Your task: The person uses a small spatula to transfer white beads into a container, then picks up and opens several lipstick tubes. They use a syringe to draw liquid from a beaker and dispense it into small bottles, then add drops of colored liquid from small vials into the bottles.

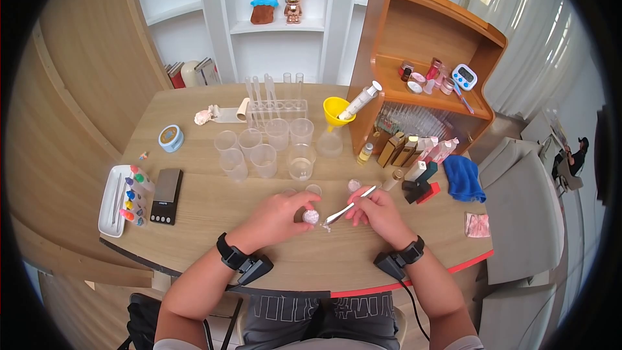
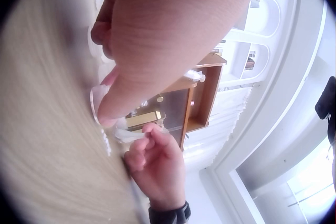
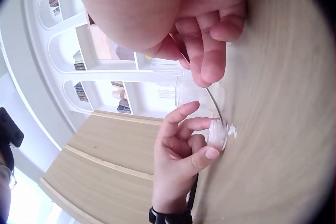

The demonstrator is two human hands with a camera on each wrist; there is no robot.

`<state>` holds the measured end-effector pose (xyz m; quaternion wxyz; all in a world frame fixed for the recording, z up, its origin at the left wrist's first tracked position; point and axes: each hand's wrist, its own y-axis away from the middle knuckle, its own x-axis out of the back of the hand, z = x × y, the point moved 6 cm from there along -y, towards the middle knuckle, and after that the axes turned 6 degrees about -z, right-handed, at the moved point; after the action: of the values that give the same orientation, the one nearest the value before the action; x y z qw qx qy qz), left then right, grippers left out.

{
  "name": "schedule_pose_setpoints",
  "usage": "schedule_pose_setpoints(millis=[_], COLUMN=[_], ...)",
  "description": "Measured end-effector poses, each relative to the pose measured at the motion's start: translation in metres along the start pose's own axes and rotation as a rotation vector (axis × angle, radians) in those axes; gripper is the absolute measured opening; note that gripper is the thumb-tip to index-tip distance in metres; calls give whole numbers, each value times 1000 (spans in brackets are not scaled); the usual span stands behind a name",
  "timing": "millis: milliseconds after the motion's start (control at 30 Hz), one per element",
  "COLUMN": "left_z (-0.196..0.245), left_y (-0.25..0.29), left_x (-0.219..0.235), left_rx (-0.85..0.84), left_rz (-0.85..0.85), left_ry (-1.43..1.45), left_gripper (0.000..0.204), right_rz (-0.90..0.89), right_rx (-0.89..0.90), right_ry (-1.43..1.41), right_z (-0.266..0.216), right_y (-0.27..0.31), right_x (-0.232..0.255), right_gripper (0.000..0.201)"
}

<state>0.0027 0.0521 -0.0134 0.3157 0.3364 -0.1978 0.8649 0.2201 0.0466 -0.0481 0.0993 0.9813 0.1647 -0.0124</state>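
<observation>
My left hand (image 1: 277,218) pinches a small round container (image 1: 311,217) of pale pink-white material between thumb and fingers, low over the table. In the right wrist view the container (image 3: 217,133) is tilted, and the tip of a thin metal spatula (image 3: 214,100) is at its edge. The spatula (image 1: 341,212) is held in my right hand (image 1: 382,215), its blade pointing down and left. White crumbs (image 1: 326,227) lie on the wood beside the container. In the left wrist view, my right hand (image 2: 160,169) is beyond my left hand (image 2: 157,35), and crumbs (image 2: 106,142) form a short line.
Several clear cups (image 1: 265,160) and a test tube rack (image 1: 277,110) stand behind the hands. A black scale (image 1: 166,196) and a white tray (image 1: 111,219) are at left. Small boxes (image 1: 408,150), a blue cloth (image 1: 464,179) and a wooden shelf unit (image 1: 382,39) are at right.
</observation>
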Motion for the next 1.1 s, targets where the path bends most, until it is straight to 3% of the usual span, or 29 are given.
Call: schedule_pose_setpoints(millis=[767,967,1100], left_z=[1,2,0], left_y=[0,0,0], left_x=[0,2,1], left_rx=[13,0,10], left_rz=[-9,2,-2], left_ry=[11,2,6], left_gripper=[53,50,50], right_rz=[-89,14,-8], right_rx=[35,28,13], right_ry=[17,2,25], right_z=[-3,-3,-2], right_y=[1,1,1], right_x=[-13,0,1], right_gripper=[20,20,19])
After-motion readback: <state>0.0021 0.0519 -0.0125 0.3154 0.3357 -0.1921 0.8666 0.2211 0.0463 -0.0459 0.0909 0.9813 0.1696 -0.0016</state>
